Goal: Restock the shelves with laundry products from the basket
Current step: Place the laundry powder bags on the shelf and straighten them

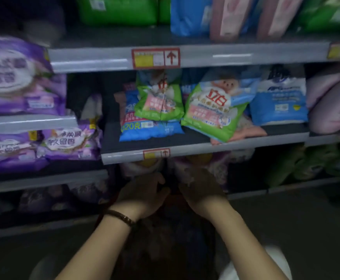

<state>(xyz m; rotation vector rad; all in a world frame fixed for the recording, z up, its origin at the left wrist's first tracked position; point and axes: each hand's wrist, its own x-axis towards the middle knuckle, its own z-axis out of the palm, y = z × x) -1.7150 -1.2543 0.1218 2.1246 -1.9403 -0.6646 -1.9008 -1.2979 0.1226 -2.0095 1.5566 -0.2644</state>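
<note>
Two bare forearms reach forward from the bottom of the view, the left one wearing a dark wrist strap (122, 217). The left hand (145, 191) and right hand (202, 188) sit close together at the mouth of the dim lower shelf, fingers loosely bent. Blur hides whether either one grips anything. Just past the left hand's fingers is a pale bag (142, 166), and the right hand's fingers meet a purple-and-white bag (197, 168). Above, on the middle shelf (205, 153), two green bags (159, 102) lean on a blue bag (151, 128), with purple packs (17, 77) to the left. Farther up, the top shelf (104, 59) carries green, blue and pink packs.
</note>
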